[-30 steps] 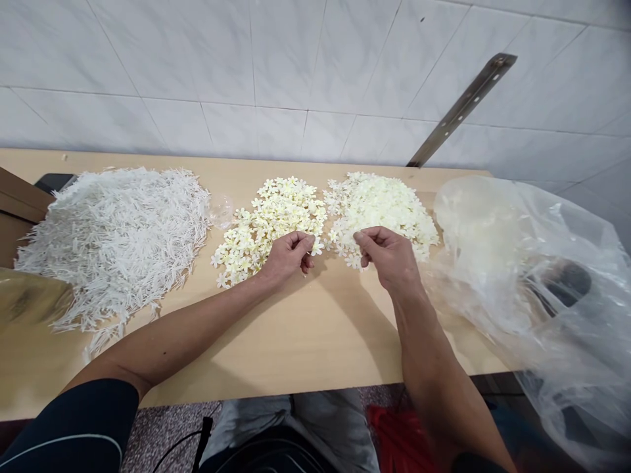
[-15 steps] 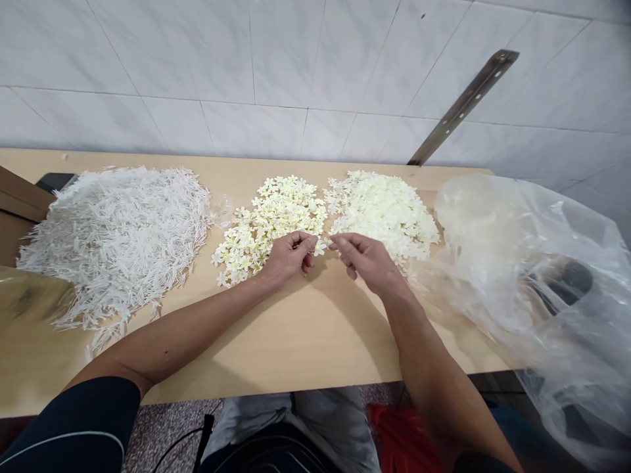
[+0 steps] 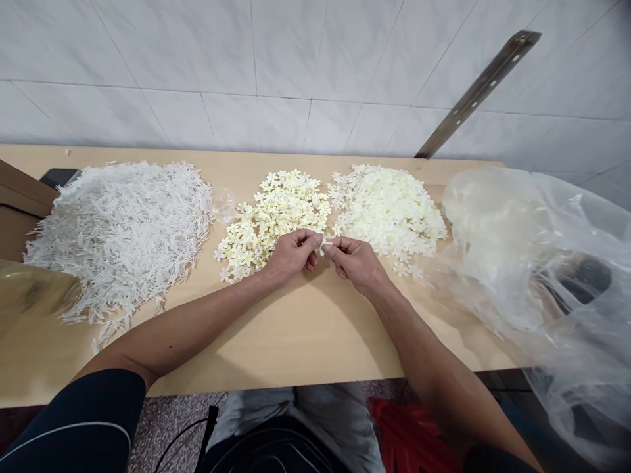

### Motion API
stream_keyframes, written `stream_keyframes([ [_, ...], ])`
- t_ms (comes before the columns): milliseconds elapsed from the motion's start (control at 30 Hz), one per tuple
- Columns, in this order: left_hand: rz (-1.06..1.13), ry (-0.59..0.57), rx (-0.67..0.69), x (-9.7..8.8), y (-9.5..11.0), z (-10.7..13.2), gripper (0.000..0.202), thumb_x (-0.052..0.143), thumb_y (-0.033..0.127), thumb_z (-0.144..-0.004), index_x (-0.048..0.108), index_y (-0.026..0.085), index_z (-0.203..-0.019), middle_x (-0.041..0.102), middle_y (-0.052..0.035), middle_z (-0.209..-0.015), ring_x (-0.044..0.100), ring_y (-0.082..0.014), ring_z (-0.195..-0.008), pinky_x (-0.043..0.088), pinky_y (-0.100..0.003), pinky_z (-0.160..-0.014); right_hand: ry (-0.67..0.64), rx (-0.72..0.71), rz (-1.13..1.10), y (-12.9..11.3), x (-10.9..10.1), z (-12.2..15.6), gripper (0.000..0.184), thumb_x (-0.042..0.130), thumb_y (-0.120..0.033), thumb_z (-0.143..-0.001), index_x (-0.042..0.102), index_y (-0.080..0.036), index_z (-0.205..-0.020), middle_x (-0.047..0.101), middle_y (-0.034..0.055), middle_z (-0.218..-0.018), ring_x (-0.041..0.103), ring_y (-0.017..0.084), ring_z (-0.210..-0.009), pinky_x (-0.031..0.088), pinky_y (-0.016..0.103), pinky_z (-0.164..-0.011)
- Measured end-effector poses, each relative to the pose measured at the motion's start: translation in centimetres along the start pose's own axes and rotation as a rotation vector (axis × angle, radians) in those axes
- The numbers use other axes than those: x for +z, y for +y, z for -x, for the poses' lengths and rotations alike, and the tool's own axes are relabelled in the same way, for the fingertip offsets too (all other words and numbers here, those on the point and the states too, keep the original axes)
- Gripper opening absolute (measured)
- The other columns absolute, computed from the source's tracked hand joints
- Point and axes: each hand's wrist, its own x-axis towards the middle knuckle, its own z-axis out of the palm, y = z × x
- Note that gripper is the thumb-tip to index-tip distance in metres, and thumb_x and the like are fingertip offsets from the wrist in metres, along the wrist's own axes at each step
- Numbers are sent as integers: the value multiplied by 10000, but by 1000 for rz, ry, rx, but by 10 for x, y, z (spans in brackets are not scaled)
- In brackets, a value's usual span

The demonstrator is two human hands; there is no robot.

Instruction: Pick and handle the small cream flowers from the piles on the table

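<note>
A small white artificial flower [image 3: 323, 247] is pinched between the fingertips of both hands, just in front of the flower piles. My left hand [image 3: 297, 252] is closed on its left side, thumb against forefinger. From the right, my right hand [image 3: 355, 261] grips it in the same way, and the fingers cover most of it. Behind my left hand spreads a pile of flowers with yellow centres [image 3: 280, 210]. Beyond my right hand lies a heap of paler flower pieces [image 3: 387, 207], whose centres look plain.
A large heap of thin white stems [image 3: 128, 230] covers the left of the table [image 3: 276, 341]. A clear plastic piece [image 3: 223, 205] lies beside it. At the right, a big translucent plastic bag [image 3: 532, 263] hangs over the table edge. A metal bracket [image 3: 478, 95] leans against the tiled wall.
My right hand has moved left to meet my left hand, and its fingertips now close on the small flower. The view has shifted slightly.
</note>
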Motion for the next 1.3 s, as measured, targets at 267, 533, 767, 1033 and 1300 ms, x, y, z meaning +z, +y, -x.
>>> stream_keyframes([
  [267,20,-22,-45,-1,4,0,300,756,419,-874,717,126,-926,651,-17,-587,574,-109,-465,476,-218,-468,-44,0,6,1,0,1,439,864,-577,-775,651,-194,-755,512,-54,-593,419,71,-422,295,222,-370],
  [533,44,-4,-8,-2,-1,-3,276,764,391,-870,719,123,-919,638,1,-579,559,-97,-456,474,-212,-463,-65,36,33,-3,1,3,460,823,-615,-812,656,-190,-757,566,-33,-605,472,78,-424,339,222,-384],
  [767,-87,55,33,0,5,2,225,714,339,-917,725,115,-933,641,2,-566,562,-91,-437,442,-192,-447,12,46,1,-1,3,1,449,855,-608,-764,736,-176,-777,564,-25,-590,420,68,-416,262,226,-379],
  [1033,-10,-21,-5,1,6,2,316,722,435,-908,717,119,-893,652,-16,-579,586,-106,-458,488,-211,-473,-13,13,-12,-4,3,3,461,881,-583,-752,653,-189,-681,551,-38,-574,422,67,-414,283,226,-379],
  [1300,142,-47,-71,-1,4,0,370,831,462,-813,721,115,-878,666,-35,-643,609,-109,-525,490,-204,-474,48,34,-7,-3,4,3,525,919,-630,-667,623,-197,-645,541,-38,-504,443,88,-386,291,232,-353],
])
